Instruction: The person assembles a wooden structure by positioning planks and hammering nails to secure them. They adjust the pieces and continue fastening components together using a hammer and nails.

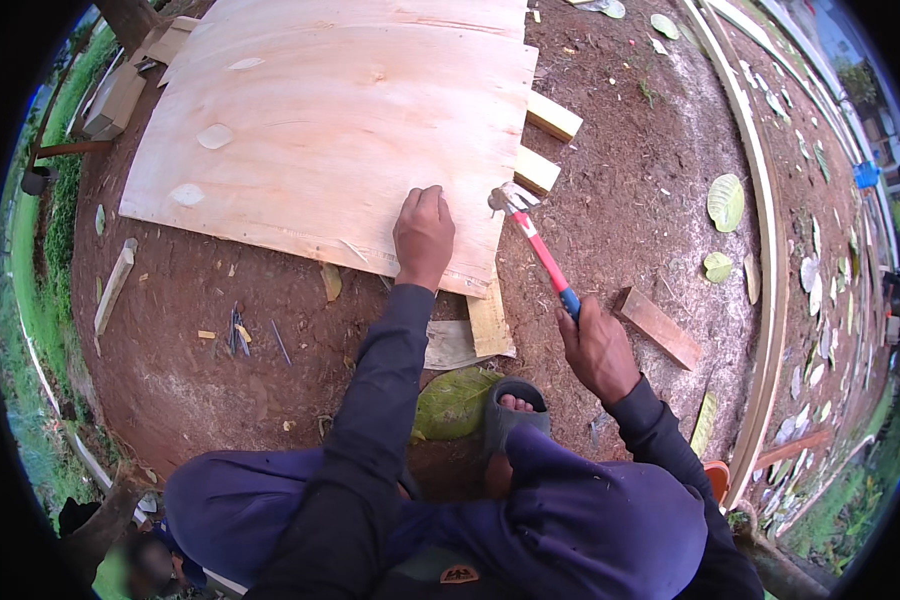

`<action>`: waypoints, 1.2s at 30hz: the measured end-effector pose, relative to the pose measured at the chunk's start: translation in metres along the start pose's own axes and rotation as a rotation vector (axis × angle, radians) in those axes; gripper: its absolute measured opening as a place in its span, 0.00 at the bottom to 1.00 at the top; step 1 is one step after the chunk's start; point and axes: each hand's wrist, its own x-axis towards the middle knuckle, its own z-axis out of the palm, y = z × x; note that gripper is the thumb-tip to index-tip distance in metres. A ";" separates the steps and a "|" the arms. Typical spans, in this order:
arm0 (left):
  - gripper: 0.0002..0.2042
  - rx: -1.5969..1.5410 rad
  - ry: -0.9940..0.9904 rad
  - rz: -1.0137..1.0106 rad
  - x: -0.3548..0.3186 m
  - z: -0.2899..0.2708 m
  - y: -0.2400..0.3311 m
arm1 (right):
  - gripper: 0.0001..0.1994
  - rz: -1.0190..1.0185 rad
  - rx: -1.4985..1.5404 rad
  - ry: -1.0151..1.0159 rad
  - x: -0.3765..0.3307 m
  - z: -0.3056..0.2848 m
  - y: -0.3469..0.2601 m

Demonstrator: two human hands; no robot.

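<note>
My right hand (600,350) is wrapped round the blue grip of a claw hammer (542,250). The red shaft slants up and left, and the metal head is by the right edge of a pale plywood sheet (340,120). On that sheet, close to its near right corner, rests my left hand (425,237) with the fingers curled together. What its fingertips hold, if anything, is hidden. Lengths of sawn timber (554,116) stick out from beneath the sheet's right side, and another piece of wood (488,322) shows under the near corner.
Several loose nails (238,332) lie on the brown soil left of my left forearm. A short wood block (658,328) is just right of the hammer hand. Long boards (765,250) run along the right side. Large leaves (726,203) are scattered about, one (455,403) beside my sandal (510,400).
</note>
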 end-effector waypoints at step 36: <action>0.10 -0.225 0.144 -0.125 -0.005 -0.002 -0.005 | 0.17 -0.414 0.673 0.613 0.003 -0.029 -0.027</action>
